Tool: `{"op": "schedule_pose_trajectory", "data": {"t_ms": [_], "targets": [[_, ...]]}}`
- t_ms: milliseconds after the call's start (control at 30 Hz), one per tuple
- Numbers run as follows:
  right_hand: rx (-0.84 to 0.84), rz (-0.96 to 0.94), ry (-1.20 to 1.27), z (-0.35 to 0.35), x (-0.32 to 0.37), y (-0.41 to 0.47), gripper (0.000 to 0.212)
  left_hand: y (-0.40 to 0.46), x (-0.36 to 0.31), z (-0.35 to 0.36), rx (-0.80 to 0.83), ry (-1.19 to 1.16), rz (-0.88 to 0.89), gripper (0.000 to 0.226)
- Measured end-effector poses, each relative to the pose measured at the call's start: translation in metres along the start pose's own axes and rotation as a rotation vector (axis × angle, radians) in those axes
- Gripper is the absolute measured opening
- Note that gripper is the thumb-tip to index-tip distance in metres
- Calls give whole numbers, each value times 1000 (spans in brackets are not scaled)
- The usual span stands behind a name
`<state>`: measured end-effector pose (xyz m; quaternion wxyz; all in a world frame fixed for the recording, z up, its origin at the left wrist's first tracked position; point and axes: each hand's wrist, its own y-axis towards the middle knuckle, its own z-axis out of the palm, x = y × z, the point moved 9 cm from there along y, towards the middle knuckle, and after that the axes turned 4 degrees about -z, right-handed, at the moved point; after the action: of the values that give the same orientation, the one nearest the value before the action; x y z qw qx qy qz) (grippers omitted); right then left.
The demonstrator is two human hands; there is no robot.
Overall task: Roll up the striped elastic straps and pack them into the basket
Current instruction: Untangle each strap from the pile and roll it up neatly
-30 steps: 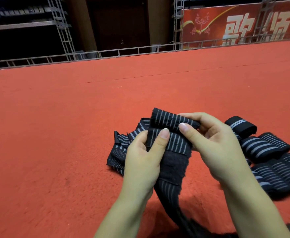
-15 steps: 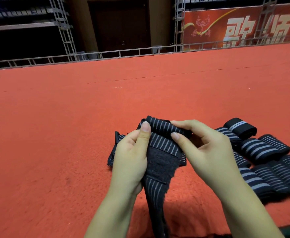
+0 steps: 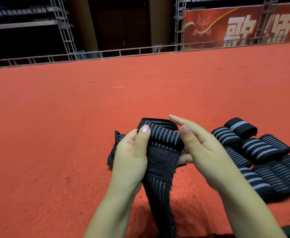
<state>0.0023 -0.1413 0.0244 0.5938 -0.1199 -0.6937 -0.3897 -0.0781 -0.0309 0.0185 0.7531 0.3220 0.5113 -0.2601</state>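
- My left hand (image 3: pixel 132 157) grips the half-rolled striped elastic strap (image 3: pixel 159 152) above the red carpet (image 3: pixel 54 134).
- My right hand (image 3: pixel 202 152) pinches its right edge.
- Rolled straps (image 3: pixel 261 157) lie just right.

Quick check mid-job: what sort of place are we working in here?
Probably a stage in a hall: broad red carpet underfoot, metal truss framing along its far edge, and a red banner with large characters behind.
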Motion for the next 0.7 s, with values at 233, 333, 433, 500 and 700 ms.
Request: {"op": "schedule_pose_trajectory", "data": {"t_ms": [233,333,433,500,700], "targets": [[-63,-36,0,-2,5,2,26,-3,2,1,74,140,66,31],[-146,-91,58,-9,7,2,18,-5,5,9,153,199,49,35],[-243,-125,9,-22,7,2,21,-4,12,7,117,120,-17,45],[-277,-135,-19,-29,6,2,23,-4,12,0,50,90,0,41],[-252,-135,-31,-32,8,4,20,1,11,-13,-30,164,20,13]]}}
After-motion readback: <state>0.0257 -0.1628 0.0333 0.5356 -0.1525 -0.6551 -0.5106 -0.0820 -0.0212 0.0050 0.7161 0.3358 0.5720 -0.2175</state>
